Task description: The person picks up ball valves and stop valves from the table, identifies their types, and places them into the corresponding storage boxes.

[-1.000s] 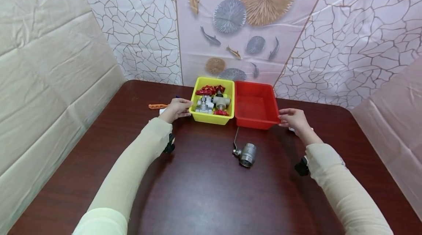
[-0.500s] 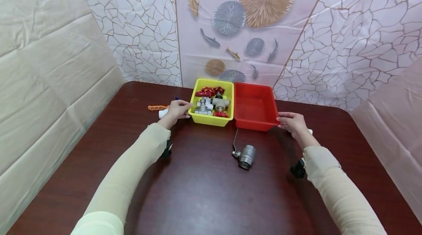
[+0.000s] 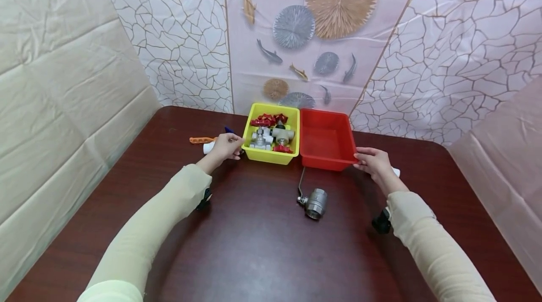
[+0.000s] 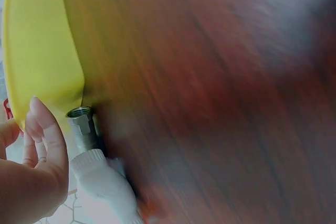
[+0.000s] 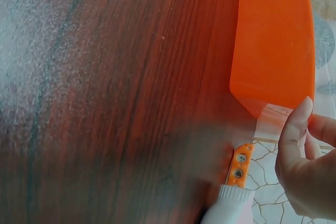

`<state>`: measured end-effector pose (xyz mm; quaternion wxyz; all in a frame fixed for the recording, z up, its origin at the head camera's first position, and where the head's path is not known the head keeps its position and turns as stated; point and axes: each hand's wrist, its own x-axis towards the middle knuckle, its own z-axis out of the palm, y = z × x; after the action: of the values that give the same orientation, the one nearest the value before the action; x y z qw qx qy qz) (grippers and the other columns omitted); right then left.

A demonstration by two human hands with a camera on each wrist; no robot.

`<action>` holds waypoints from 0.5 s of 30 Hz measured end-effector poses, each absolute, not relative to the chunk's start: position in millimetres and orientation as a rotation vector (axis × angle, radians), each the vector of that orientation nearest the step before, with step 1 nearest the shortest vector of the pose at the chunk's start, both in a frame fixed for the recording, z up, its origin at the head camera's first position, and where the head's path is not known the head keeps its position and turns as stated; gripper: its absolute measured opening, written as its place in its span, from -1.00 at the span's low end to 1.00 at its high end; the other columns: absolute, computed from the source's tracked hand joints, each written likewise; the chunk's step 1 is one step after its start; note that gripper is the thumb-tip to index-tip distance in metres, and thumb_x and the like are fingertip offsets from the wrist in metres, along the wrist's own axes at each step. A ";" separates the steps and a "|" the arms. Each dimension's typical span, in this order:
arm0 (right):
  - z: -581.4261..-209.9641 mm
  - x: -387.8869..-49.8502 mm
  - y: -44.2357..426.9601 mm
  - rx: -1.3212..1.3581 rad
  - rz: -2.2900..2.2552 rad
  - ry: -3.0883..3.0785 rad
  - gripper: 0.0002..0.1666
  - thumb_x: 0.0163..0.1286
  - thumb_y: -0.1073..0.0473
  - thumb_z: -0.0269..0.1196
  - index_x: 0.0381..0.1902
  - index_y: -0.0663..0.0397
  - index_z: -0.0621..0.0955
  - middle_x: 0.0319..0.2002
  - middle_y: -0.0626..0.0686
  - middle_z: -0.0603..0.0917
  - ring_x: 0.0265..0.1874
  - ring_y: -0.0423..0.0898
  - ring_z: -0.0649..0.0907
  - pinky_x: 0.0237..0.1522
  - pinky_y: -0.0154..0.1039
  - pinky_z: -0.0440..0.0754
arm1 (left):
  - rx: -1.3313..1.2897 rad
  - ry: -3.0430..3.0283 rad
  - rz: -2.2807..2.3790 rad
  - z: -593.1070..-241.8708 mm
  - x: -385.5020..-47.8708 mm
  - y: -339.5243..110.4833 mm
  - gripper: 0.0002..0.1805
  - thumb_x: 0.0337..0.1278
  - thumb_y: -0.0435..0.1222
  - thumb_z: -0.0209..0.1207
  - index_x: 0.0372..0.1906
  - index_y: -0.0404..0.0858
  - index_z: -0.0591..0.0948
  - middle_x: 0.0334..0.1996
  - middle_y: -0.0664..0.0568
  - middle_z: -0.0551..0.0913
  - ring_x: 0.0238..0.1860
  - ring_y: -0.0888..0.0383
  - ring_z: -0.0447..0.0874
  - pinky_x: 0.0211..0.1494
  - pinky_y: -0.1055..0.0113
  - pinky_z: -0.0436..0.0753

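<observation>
My left hand [image 3: 226, 147] is at the near left corner of a yellow bin [image 3: 271, 156], its thumb and index finger slightly parted at the rim. Inside that bin lie several valves with red handwheels [image 3: 282, 148]. Against its right side stands a red bin [image 3: 328, 162] with nothing visible in it. My right hand [image 3: 374, 163] pinches the red bin's near right corner between thumb and fingers. In front of the bins, a metal ball valve [image 3: 316, 203] lies on the table, its long lever [image 3: 301, 182] pointing toward the red bin.
Beside my left hand lie an orange strip [image 3: 201, 140], a white part [image 3: 208, 147] and a threaded metal fitting [image 4: 81, 124]. An orange piece with screws [image 5: 241, 163] and a white ribbed part [image 5: 231, 203] lie by my right hand. Patterned wall cloth [image 3: 186, 48] hangs behind the table.
My left hand and forearm have shifted slightly left and back from the yellow bin's corner, its hold loosening. My right hand stays on the red bin. The view has tilted up a little.
</observation>
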<state>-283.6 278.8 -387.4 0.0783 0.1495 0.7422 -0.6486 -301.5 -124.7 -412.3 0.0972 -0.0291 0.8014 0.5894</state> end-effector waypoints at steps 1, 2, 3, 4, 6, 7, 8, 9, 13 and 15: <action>-387.5 -283.3 279.1 0.454 -1.952 2.206 -0.38 0.36 0.35 0.09 0.34 0.40 0.23 -0.56 -0.20 0.59 -0.63 -0.29 0.60 -0.41 -0.40 0.67 | -0.057 2.395 1.725 -413.5 -300.6 -125.7 -0.62 0.34 -0.18 0.04 0.00 -0.45 0.49 -0.39 -0.10 0.52 -0.57 0.24 0.49 -0.39 0.39 0.68; -388.0 -283.0 279.6 0.455 -1.960 2.191 -0.38 0.36 0.35 0.09 0.34 0.40 0.24 -0.56 -0.20 0.59 -0.62 -0.29 0.60 -0.41 -0.40 0.67 | -0.026 2.421 1.704 -414.8 -299.7 -126.8 -0.62 0.34 -0.18 0.04 -0.01 -0.45 0.49 -0.38 -0.13 0.54 -0.57 0.23 0.50 -0.38 0.36 0.69; -388.3 -282.8 279.8 0.457 -1.965 2.181 -0.38 0.36 0.34 0.09 0.34 0.39 0.24 -0.57 -0.20 0.60 -0.62 -0.29 0.61 -0.42 -0.41 0.67 | 0.011 2.449 1.684 -416.1 -298.8 -128.0 -0.63 0.34 -0.19 0.03 -0.03 -0.46 0.50 -0.37 -0.16 0.56 -0.57 0.23 0.51 -0.38 0.34 0.69; -388.6 -282.9 280.1 0.457 -1.971 2.170 -0.39 0.36 0.35 0.09 0.33 0.38 0.24 -0.57 -0.20 0.60 -0.62 -0.29 0.61 -0.43 -0.41 0.67 | 0.043 2.477 1.667 -417.2 -298.2 -129.2 -0.63 0.34 -0.19 0.03 -0.05 -0.46 0.50 -0.36 -0.19 0.57 -0.58 0.22 0.53 -0.38 0.31 0.70; -389.3 -283.5 280.5 0.447 -1.990 2.145 -0.40 0.36 0.36 0.09 0.32 0.38 0.24 -0.58 -0.19 0.61 -0.63 -0.28 0.61 -0.44 -0.41 0.67 | 0.108 2.538 1.629 -418.7 -296.9 -132.0 -0.66 0.34 -0.21 0.03 -0.10 -0.46 0.52 -0.35 -0.27 0.60 -0.57 0.18 0.55 -0.40 0.29 0.70; -389.4 -283.6 280.5 0.441 -1.999 2.133 -0.40 0.35 0.36 0.09 0.32 0.38 0.24 -0.58 -0.19 0.61 -0.63 -0.28 0.62 -0.45 -0.41 0.66 | 0.139 2.573 1.600 -419.3 -296.4 -133.4 -0.67 0.34 -0.22 0.03 -0.12 -0.46 0.53 -0.34 -0.29 0.60 -0.56 0.16 0.56 -0.41 0.29 0.70; -389.2 -283.7 280.1 0.434 -2.003 2.128 -0.40 0.35 0.37 0.09 0.32 0.38 0.24 -0.57 -0.19 0.61 -0.63 -0.28 0.62 -0.45 -0.41 0.66 | 0.170 2.606 1.574 -419.7 -295.8 -134.7 -0.69 0.34 -0.23 0.03 -0.14 -0.46 0.54 -0.34 -0.32 0.60 -0.55 0.14 0.57 -0.42 0.28 0.70; -388.8 -283.9 279.7 0.433 -2.001 2.128 -0.40 0.35 0.37 0.09 0.31 0.38 0.24 -0.57 -0.19 0.61 -0.62 -0.28 0.62 -0.45 -0.41 0.66 | 0.197 2.634 1.549 -420.1 -295.4 -136.0 -0.70 0.34 -0.24 0.03 -0.16 -0.45 0.55 -0.35 -0.31 0.60 -0.54 0.12 0.57 -0.44 0.29 0.69; -388.0 -284.0 279.6 0.425 -2.001 2.120 -0.41 0.35 0.37 0.09 0.31 0.38 0.23 -0.57 -0.19 0.61 -0.61 -0.29 0.62 -0.46 -0.42 0.66 | 0.301 2.726 1.451 -422.0 -292.7 -140.5 -0.75 0.33 -0.27 0.04 -0.19 -0.43 0.56 -0.42 -0.25 0.60 -0.50 0.06 0.59 -0.48 0.31 0.67; -387.7 -283.7 279.8 0.423 -2.005 2.108 -0.41 0.35 0.38 0.08 0.31 0.38 0.23 -0.57 -0.19 0.61 -0.61 -0.29 0.62 -0.45 -0.42 0.66 | 0.333 2.754 1.412 -423.3 -290.8 -142.4 -0.77 0.32 -0.28 0.06 -0.20 -0.40 0.58 -0.42 -0.19 0.60 -0.50 0.06 0.58 -0.49 0.32 0.66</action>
<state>-283.7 279.8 -387.7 0.1007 0.1433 0.7135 -0.6784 -290.8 -142.4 -423.3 0.0142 0.1069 0.8847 0.4536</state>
